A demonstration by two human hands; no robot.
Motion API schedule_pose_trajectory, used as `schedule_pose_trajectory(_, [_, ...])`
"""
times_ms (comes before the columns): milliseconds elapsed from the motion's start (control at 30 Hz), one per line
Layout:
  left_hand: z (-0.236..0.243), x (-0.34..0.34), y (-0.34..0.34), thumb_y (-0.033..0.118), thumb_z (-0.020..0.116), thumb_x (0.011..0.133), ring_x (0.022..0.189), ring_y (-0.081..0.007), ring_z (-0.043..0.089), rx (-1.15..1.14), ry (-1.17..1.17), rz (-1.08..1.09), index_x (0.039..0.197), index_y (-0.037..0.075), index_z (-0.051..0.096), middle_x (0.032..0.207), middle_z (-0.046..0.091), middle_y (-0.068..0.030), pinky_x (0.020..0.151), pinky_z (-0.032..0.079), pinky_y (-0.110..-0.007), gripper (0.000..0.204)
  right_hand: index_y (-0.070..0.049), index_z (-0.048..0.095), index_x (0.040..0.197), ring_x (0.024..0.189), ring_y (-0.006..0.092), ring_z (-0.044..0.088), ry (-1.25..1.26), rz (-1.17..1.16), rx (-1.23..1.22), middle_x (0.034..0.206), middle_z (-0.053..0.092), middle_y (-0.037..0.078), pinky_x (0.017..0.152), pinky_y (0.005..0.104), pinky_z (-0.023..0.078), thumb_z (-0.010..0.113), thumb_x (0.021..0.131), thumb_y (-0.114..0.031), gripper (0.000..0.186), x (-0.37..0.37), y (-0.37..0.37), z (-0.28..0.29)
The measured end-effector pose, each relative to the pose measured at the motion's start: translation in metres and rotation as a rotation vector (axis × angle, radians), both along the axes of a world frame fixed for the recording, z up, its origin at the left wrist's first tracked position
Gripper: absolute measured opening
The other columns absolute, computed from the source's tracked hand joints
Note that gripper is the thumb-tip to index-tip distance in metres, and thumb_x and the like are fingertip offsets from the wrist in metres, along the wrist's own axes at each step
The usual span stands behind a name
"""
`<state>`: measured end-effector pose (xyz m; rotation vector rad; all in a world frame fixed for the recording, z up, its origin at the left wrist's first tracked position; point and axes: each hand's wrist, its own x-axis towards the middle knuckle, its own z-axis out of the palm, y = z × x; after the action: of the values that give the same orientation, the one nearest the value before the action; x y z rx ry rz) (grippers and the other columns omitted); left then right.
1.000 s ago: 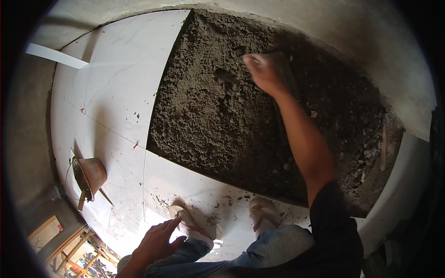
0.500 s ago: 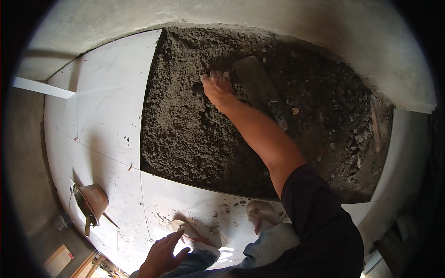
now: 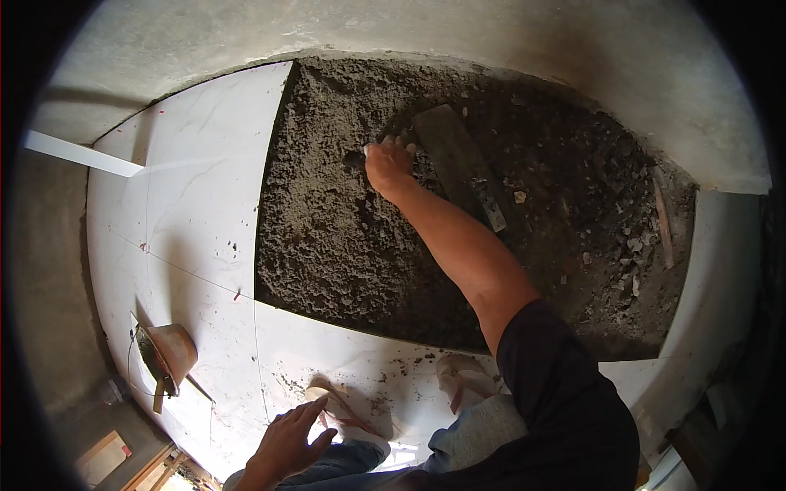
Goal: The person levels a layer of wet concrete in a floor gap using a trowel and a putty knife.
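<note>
My right hand (image 3: 389, 165) reaches far forward over a bed of rough grey mortar (image 3: 327, 229). Its fingers curl down at the surface, and whatever they may grip is hidden. Just left of it the mortar has a small dark hollow. A long flat wooden board (image 3: 450, 151) lies on the mortar and dirt to its right. My left hand (image 3: 286, 442) hangs open and holds nothing, fingers stretched out above my leg, near my sandalled left foot (image 3: 348, 405).
Large white tiles (image 3: 196, 139) border the pit on the left and near sides, with a string (image 3: 196, 272) across them. A bucket (image 3: 172, 352) stands at left; a white bar (image 3: 86, 154) juts over the tiles. Rubble (image 3: 626, 237) and a wood strip (image 3: 663, 217) lie right, below the wall (image 3: 458, 29).
My right hand has shifted slightly nearer and right, and a dark hollow now shows beside it. My left hand stays open. The whole view has shifted a little.
</note>
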<state>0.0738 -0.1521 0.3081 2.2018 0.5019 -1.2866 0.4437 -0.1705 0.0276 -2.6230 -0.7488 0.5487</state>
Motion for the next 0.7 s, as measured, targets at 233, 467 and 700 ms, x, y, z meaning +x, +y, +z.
schedule_pose_trajectory(233, [-0.001,-0.005,-0.003,0.038,0.058,0.091,0.121,-0.0341,0.053,-0.003,0.001,0.006,0.146,0.011,0.035,0.13,0.056,-0.0187,0.103,0.04,-0.044,0.066,-0.009,0.068,0.111,0.119,0.0376,0.045,-0.113,0.149,0.01,0.122,0.054,0.02,0.101,0.0535,0.037,0.056,0.092,-0.011,0.022,-0.016,0.007,-0.005])
schedule_pose_trajectory(467, [0.013,-0.008,-0.003,0.038,0.058,0.091,0.122,-0.034,0.053,0.03,0.018,0.069,0.145,0.009,0.036,0.131,0.055,-0.0187,0.102,0.04,-0.044,0.065,-0.004,0.065,0.088,0.073,0.0168,0.056,0.628,-0.397,1.249,0.101,0.061,0.008,0.068,0.0322,0.048,0.072,0.081,-0.017,0.016,0.035,-0.078,0.054])
schedule_pose_trajectory(700, [0.007,-0.011,0.003,0.038,0.063,0.088,0.116,-0.0381,0.055,0.007,0.015,0.102,0.141,0.01,0.04,0.131,0.055,-0.019,0.1,0.042,-0.045,0.065,-0.008,0.034,0.143,0.114,0.0347,0.055,0.52,-0.531,0.995,0.126,0.053,0.023,0.09,0.0409,0.047,0.062,0.091,-0.041,0.068,0.031,-0.225,0.046])
